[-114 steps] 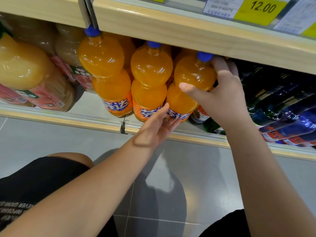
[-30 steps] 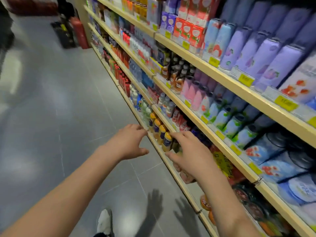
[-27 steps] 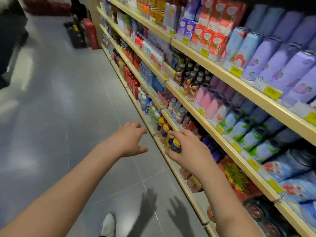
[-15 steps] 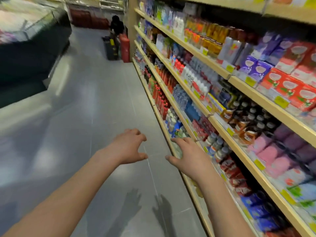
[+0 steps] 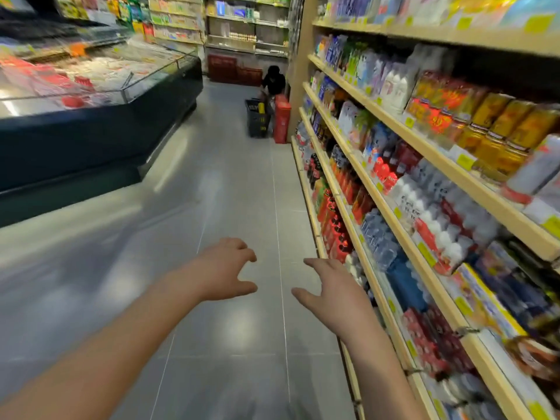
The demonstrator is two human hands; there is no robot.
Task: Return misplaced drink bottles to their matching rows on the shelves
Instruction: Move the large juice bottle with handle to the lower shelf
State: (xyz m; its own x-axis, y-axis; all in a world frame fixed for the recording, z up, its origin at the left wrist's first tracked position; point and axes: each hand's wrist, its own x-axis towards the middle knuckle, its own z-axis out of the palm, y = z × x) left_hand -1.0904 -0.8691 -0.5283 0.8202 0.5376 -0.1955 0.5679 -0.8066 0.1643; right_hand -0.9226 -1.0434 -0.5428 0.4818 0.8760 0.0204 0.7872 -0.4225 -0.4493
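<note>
Scanning the aisle, hands empty

Left hand (image 5: pixel 225 268) and right hand (image 5: pixel 331 294) hover over the grey floor (image 5: pixel 236 183), fingers half-curled and spread, holding nothing. Drink bottles (image 5: pixel 335 228) sit in packed rows on the shelves (image 5: pixel 436 147) along the right; blur hides which one is misplaced. Likely full plastic: fairly heavy, smooth, slightly squashy walls. Best grip looks like a wrap round the body below the shoulder, not the cap.
</note>
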